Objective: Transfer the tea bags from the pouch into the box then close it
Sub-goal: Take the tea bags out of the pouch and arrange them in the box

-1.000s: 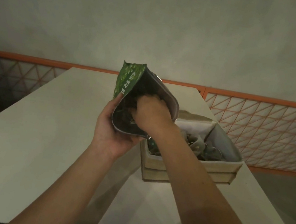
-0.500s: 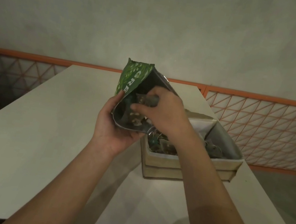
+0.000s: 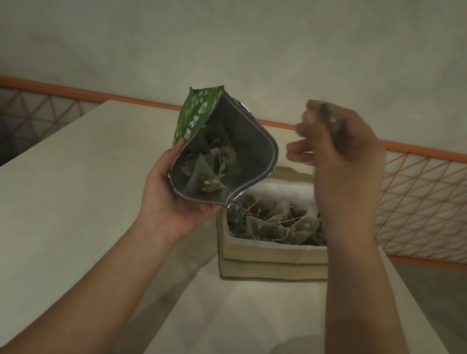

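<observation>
At the centre of the frame a green pouch (image 3: 223, 157) is held in the left hand (image 3: 175, 201), the fingers curled round its lower edge from beneath and the thumb laid along its printed left side. The pouch is tilted with its mouth gaping toward the camera, and several pyramid tea bags (image 3: 207, 172) are seen lying inside against the grey lining. Just right of and below the pouch, an open cardboard box (image 3: 271, 259) is set on the pale counter (image 3: 52, 209); more tea bags are piled in it. The right hand (image 3: 337, 150) is raised above the box, right of centre, clear of the pouch. It is blurred; something small and dark appears to be pinched at its upper fingers (image 3: 324, 114), but whether that is a tea bag cannot be told. An orange lattice railing (image 3: 436, 203) is seen behind the counter, across the width of the frame, under a plain wall.
</observation>
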A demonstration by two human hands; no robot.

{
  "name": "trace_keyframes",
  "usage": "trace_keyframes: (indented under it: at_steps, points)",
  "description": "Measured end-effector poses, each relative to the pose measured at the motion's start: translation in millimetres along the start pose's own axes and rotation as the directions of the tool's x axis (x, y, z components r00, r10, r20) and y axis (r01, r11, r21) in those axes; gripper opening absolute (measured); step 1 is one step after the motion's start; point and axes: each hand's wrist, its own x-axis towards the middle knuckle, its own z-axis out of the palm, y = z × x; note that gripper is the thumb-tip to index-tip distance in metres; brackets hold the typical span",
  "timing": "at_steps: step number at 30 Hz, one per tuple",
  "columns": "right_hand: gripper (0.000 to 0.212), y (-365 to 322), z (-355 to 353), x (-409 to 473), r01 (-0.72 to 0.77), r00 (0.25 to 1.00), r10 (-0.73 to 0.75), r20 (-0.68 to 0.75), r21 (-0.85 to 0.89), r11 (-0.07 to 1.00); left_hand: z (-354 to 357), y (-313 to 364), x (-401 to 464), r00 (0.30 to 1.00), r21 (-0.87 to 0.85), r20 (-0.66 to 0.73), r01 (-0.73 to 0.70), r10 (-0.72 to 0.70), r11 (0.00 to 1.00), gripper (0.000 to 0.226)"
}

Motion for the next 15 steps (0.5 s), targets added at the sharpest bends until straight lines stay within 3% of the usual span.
trace_keyframes:
  at_steps: [5,10,15]
  points:
    - [0.013,8.6,-18.3,3.2,-0.004,0.996,0.007,-0.092,0.029,1.000,3.1,-2.4,-0.7,1.000,-0.001,-0.001,-0.011,0.011,1.000,0.046]
    - [0.028,37.4,-14.5,-10.4,-0.258,0.949,0.280,0.144,-0.153,0.954,2.4,-3.9,-0.2,1.000,-0.018,0.025,-0.012,0.012,1.000,0.047]
    - [0.016,58.8,-8.0,-20.5,-0.268,0.893,0.341,0.294,-0.261,0.927,2.4,-2.7,-0.4,1.000,-0.015,0.016,-0.019,0.019,1.000,0.047]
